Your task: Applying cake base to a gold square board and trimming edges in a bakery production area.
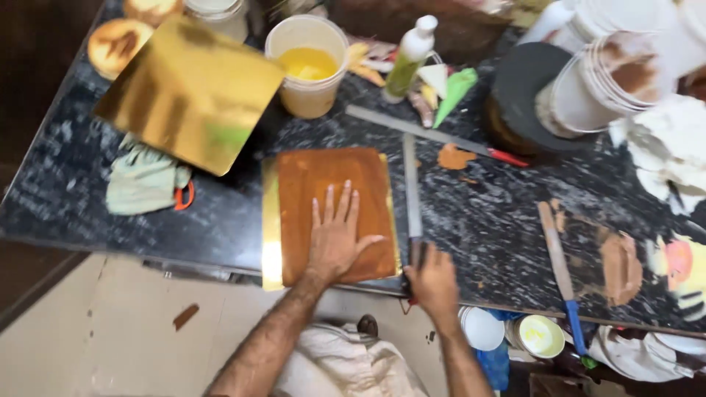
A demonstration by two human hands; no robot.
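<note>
- The left hand (337,239) lies flat, fingers spread, pressing on a brown slab of cake (332,213) that sits on a gold board (271,235) at the near edge of the worktop (500,220).
- The right hand (434,283) is curled shut around the handle of a long knife (412,195), whose blade runs along the cake's right side, touching or just beside it; which of the two, I cannot tell.
- By my reading, the step in hand is trimming that right side. The next move likely calls for a straight, steady draw of the blade while the flat hand keeps the slab from sliding.
- A clear tub (307,66) near the far edge holds a yellow liquid or cream, roughly half full.
- A squeeze bottle (408,59) just right of the tub holds something greenish.
- A green piping bag (456,92) lies beside the bottle; its filling is not visible.
- Stacked white tubs (610,88) at the far right corner are smeared brown inside.
- A second gold board (191,92) rests tilted towards the far left corner.
- A smeared spatula (559,265) lies near the right end of the near edge.
</note>
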